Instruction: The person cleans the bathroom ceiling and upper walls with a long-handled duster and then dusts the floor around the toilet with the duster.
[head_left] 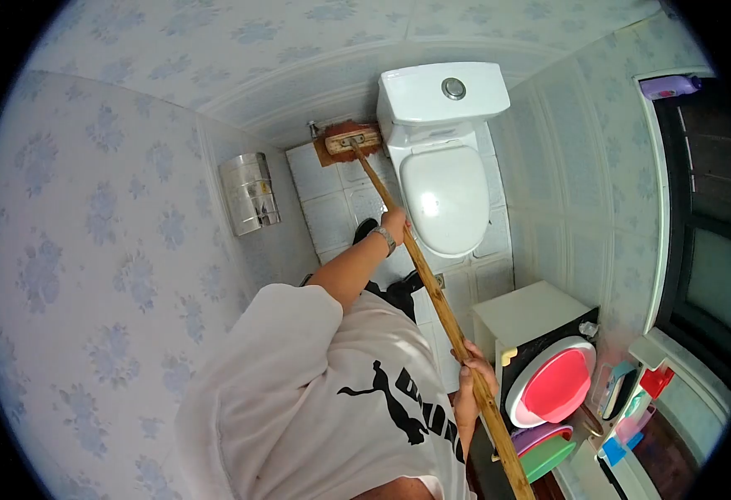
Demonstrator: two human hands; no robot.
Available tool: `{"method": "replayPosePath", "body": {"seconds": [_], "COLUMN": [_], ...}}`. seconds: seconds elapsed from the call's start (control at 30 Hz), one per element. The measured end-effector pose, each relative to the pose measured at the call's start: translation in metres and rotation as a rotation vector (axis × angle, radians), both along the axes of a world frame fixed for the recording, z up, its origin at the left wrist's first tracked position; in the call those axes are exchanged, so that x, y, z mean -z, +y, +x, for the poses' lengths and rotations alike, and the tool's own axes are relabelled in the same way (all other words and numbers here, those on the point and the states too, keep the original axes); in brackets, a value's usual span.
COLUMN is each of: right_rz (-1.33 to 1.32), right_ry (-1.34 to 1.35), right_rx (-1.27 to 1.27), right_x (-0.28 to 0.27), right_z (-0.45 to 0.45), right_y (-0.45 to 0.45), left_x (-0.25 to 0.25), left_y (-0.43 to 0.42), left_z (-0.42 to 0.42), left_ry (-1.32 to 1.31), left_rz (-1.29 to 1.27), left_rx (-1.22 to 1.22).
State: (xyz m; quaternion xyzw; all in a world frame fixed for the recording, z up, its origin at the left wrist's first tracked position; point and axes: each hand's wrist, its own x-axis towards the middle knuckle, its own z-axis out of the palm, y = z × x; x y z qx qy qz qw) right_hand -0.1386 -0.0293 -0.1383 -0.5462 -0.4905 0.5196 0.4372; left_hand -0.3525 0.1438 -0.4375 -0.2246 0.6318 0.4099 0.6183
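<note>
A long wooden-handled broom (434, 292) runs diagonally across the view. Its wooden head with reddish-brown bristles (351, 142) rests on the tiled floor in the back corner, left of the toilet base. My left hand (395, 225), with a watch on the wrist, is wrapped round the handle's middle. Lower down, near my right side, my right hand (475, 379) also grips the handle, fingers closed on it. The white toilet (444, 196) has its lid down and stands just right of the broom.
A metal paper holder (249, 193) is fixed to the left wall. At right stand a white cabinet (525, 314), a pink-and-white basin (555, 385) and a green basin (547, 457). A purple bottle (669, 87) lies on the ledge above a dark-framed window (707, 225).
</note>
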Motion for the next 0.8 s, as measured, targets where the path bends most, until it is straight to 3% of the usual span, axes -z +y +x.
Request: {"method": "replayPosePath", "body": {"seconds": [0.33,0.4,0.5,0.7,0.77,0.8], "right_rz": [-0.037,-0.040,-0.019,0.027,0.058,0.024], "right_ry": [-0.011,-0.004,0.019,0.009,-0.056,-0.111], "right_rx": [0.010,0.000,0.001,-0.226,-0.424,-0.380], "right_x": [-0.020,-0.019,-0.014,0.020,0.027,0.025], "right_z": [0.001,-0.002,-0.004,0.006,0.009,0.007], "right_y": [-0.007,-0.007,-0.008,0.001,0.008,0.005], "left_x": [0.022,0.040,0.000,0.004,0.014,0.018], "left_y": [-0.018,-0.018,-0.005,0.009,0.007,0.002], "left_z": [0.020,0.018,-0.003,-0.026,-0.030,-0.032], "left_ry": [-0.056,-0.063,-0.043,0.034,0.098,0.096], "left_rz": [-0.001,0.097,0.017,0.022,-0.063,-0.043], "left_rx": [-0.102,-0.072,-0.045,0.006,-0.005,-0.010]}}
